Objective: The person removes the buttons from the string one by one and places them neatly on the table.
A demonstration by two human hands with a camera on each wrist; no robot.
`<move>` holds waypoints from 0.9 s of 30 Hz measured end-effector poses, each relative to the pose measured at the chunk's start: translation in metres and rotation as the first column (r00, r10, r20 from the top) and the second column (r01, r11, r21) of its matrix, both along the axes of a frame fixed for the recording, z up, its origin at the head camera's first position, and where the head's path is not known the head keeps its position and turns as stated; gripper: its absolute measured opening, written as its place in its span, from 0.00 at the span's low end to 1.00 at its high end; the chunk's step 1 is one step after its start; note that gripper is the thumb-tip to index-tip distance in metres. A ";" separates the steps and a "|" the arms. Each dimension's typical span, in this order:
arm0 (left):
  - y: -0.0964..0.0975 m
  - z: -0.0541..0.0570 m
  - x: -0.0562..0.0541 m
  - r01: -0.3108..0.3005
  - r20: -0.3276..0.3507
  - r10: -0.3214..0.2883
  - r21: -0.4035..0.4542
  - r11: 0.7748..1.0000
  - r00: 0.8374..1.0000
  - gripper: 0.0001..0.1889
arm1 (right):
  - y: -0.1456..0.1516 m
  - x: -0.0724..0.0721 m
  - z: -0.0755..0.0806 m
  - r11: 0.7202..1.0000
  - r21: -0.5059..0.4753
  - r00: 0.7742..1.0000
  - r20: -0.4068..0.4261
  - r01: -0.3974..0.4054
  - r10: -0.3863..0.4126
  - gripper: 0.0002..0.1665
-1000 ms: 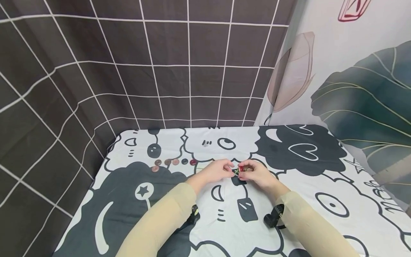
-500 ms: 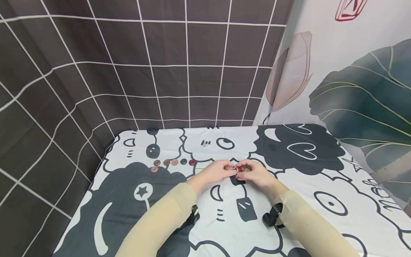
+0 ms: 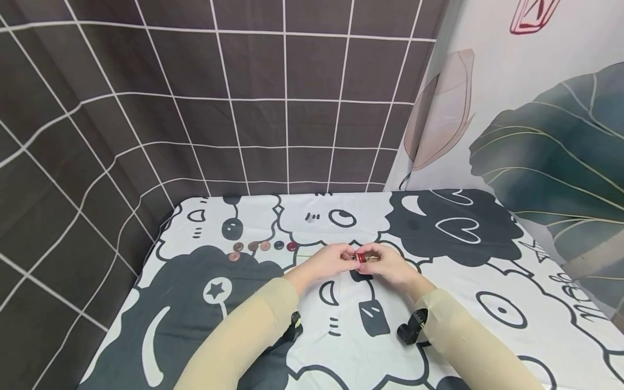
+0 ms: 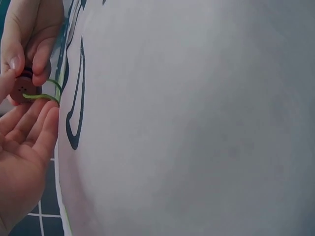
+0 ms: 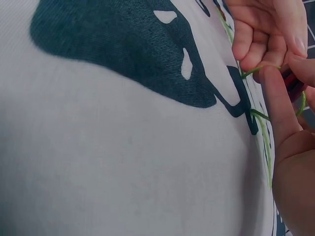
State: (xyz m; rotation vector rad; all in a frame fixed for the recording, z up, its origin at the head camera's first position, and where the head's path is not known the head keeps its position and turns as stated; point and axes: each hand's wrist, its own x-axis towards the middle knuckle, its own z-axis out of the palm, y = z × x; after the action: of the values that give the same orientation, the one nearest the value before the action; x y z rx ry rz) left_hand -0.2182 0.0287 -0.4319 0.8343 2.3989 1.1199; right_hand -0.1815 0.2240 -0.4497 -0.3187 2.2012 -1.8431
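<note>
Both hands meet near the middle of the cloth in the head view. My right hand point(image 3: 387, 265) grips a small stack of buttons point(image 3: 361, 258), whose edge shows red there. The left wrist view shows a brownish-pink button point(image 4: 18, 92) with small holes facing out of the stack, and a green cord point(image 4: 37, 96) coming through it. My left hand point(image 3: 329, 261) pinches at the near face of the stack, its thumb on the button and fingers close to the cord. In the right wrist view, a dark red button point(image 5: 293, 83) is partly hidden between fingers.
Several loose buttons lie on the patterned cloth point(image 3: 409, 346) to the left, including pinkish buttons point(image 3: 265, 246), a dark button point(image 3: 279, 245) and a red button point(image 3: 291, 246). A dark gridded curtain point(image 3: 312, 124) hangs behind; a leaf-print curtain point(image 3: 551, 151) is on the right.
A second ago the fingertips stood slightly apart with green cord showing between them. The hands have since come together at the button stack. The loose buttons lie as before.
</note>
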 end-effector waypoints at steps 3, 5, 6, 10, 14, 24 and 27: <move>0.000 0.000 0.000 -0.009 0.005 0.009 0.009 1.000 1.000 0.14 | 0.000 -0.001 0.001 1.000 0.004 1.000 -0.006 -0.011 0.011 0.25; 0.000 0.000 0.000 -0.012 0.009 0.012 0.016 1.000 1.000 0.13 | 0.000 -0.001 0.001 1.000 0.003 1.000 -0.009 -0.022 0.022 0.26; 0.000 0.000 -0.001 -0.014 0.011 0.013 0.018 1.000 1.000 0.13 | -0.001 -0.001 0.001 1.000 0.000 1.000 -0.010 -0.026 0.026 0.25; -0.001 0.000 -0.001 -0.019 0.003 0.019 0.026 0.999 1.000 0.12 | -0.001 -0.002 0.001 0.999 -0.006 0.999 -0.015 -0.036 0.036 0.25; -0.002 -0.001 -0.002 -0.028 -0.018 0.029 0.036 0.999 0.999 0.10 | 0.000 -0.002 0.001 1.000 0.003 0.999 -0.014 -0.030 0.030 0.26; -0.006 -0.002 -0.004 -0.071 0.042 0.068 0.083 0.994 0.997 0.13 | 0.001 0.000 0.002 1.000 0.016 1.000 0.003 -0.023 0.023 0.27; -0.007 -0.003 -0.004 -0.083 0.046 0.079 0.086 0.993 0.996 0.13 | 0.003 0.001 0.002 1.000 0.016 1.000 -0.004 -0.024 0.024 0.27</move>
State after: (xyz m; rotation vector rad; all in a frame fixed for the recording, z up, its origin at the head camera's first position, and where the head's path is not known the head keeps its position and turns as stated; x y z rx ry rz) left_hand -0.2223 0.0212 -0.4346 0.7384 2.3827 1.2696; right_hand -0.1805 0.2266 -0.4476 -0.3441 2.2038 -1.8132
